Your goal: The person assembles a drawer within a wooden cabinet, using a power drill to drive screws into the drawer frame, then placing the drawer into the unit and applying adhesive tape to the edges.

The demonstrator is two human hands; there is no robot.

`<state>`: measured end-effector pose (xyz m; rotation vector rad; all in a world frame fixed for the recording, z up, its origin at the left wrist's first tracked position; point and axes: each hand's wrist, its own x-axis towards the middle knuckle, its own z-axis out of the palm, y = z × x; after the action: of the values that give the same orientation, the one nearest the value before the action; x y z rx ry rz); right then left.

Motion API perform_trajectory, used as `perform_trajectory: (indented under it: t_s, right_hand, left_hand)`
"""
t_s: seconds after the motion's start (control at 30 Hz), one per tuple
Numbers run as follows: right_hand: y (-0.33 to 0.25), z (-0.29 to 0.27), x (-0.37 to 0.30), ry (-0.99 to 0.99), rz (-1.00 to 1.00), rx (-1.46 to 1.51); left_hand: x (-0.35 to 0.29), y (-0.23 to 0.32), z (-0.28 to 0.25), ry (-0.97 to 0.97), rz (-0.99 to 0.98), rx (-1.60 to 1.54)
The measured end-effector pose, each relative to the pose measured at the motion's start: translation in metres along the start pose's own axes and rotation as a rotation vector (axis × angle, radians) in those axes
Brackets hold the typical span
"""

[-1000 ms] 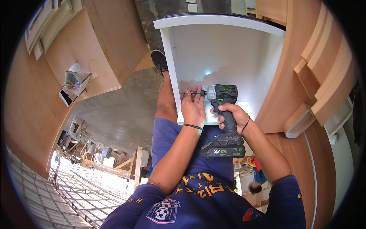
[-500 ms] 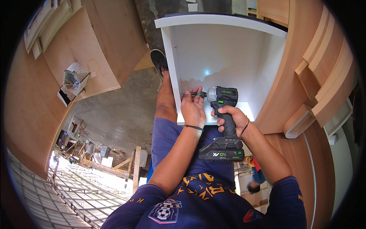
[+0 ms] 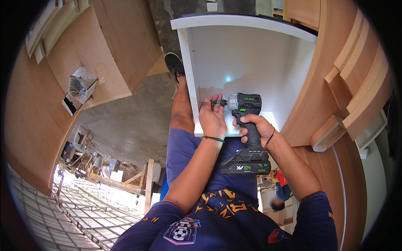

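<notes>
My right hand (image 3: pixel 260 129) is wrapped around the handle of a black and grey cordless impact driver (image 3: pixel 248 103), with a thumb on its upper grip. The tool's nose faces left, and its battery hangs down over my lap. A long driver bit (image 3: pixel 217 102) with a green band sticks out of the nose. The fingers of my left hand (image 3: pixel 212 117) are closed around this bit, palm up. The bit's tip is at the left side panel of a white open box-like cabinet (image 3: pixel 247 54); whether a screw sits on it is too small to tell.
My leg (image 3: pixel 181 102) lies along the cabinet's left side. Stacked curved wooden panels (image 3: pixel 356 75) stand close on the right. At the left, a torn carton (image 3: pixel 82 85) rests on a plywood piece (image 3: pixel 90 54). Another person (image 3: pixel 281 190) is behind, near shelving.
The battery end of the impact driver has shifted slightly up and right with my right hand. My left hand stays in place on the driver bit.
</notes>
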<state>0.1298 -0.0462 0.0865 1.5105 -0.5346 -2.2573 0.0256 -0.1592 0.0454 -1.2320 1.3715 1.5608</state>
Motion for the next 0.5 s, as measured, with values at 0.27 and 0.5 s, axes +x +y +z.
perform_trajectory:
  t_s: [0.27, 0.5]
  right_hand:
    - [-0.003, -0.0016, 0.0007, -0.031, 0.015, 0.001]
    - [-0.002, 0.0015, 0.0011, 0.012, 0.014, 0.011]
  left_hand:
    - [-0.0018, 0.0005, 0.0016, -0.014, -0.02, 0.01]
    - [-0.0009, 0.0006, 0.0033, -0.024, -0.012, -0.01]
